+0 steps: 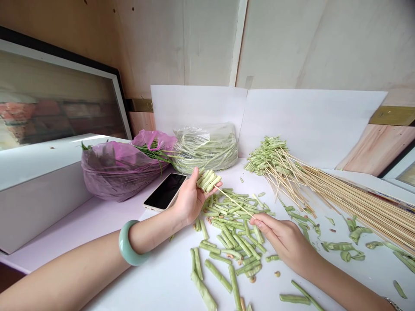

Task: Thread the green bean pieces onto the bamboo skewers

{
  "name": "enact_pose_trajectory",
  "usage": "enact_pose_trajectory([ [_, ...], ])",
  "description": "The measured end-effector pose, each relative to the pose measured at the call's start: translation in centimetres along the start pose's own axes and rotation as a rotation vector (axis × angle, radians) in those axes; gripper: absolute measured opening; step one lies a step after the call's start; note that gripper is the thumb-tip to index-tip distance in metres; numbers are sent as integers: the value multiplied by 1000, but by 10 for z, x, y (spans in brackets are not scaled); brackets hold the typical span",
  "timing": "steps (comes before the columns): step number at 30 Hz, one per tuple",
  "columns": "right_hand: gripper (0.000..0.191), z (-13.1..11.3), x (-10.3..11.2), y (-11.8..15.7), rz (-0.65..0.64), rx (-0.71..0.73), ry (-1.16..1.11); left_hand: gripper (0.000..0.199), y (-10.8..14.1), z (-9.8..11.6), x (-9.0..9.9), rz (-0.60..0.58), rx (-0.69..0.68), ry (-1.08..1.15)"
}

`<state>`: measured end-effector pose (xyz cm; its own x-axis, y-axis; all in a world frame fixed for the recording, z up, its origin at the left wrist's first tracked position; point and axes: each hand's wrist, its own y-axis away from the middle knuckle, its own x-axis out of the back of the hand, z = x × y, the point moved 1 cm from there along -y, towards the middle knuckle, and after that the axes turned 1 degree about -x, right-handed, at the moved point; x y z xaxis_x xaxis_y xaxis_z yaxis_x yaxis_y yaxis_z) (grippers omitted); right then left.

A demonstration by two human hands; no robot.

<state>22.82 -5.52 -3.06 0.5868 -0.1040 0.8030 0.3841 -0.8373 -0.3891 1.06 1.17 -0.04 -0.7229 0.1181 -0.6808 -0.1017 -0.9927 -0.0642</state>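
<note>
My left hand (pixel 191 198) is closed around several cut green bean pieces (pixel 208 180) threaded side by side on a thin wooden skewer (pixel 238 204). The skewer's lower end is pinched in my right hand (pixel 275 233), and its upper part runs into the beans. Beneath both hands lies a loose spread of cut bean pieces (pixel 241 246) on the white table, with a few small tan beans among them. Whether the skewer tip comes out past the beans is hidden by my left hand.
Finished-looking bean skewers (pixel 269 157) are piled at the back right, beside a long bundle of bare skewers (pixel 350 194). A purple bag (pixel 113 172), a clear bag of long beans (pixel 207 149) and a phone (pixel 165 192) stand left. Bean scraps (pixel 343 246) lie right.
</note>
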Motion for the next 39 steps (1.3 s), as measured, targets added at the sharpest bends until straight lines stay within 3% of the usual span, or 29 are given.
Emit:
enact_pose_trajectory([
  [11,32,-1,4,2,-12,-40,-45,26,3,-1,-3,34,2,-82],
  [17,34,-2,8,0,12,-61,-84,25,5,-1,-3,-29,19,-69],
  [21,34,2,16,-3,102,-134,-150,31,8,4,-7,-74,14,-133],
  [26,28,10,28,-8,313,-331,-456,23,10,5,-7,-98,-26,-219],
  [35,36,14,34,-16,343,-398,-939,22,5,11,-3,-89,-56,-266],
  [39,34,13,39,-20,393,-407,-1099,22,9,12,-6,-187,-31,-270],
])
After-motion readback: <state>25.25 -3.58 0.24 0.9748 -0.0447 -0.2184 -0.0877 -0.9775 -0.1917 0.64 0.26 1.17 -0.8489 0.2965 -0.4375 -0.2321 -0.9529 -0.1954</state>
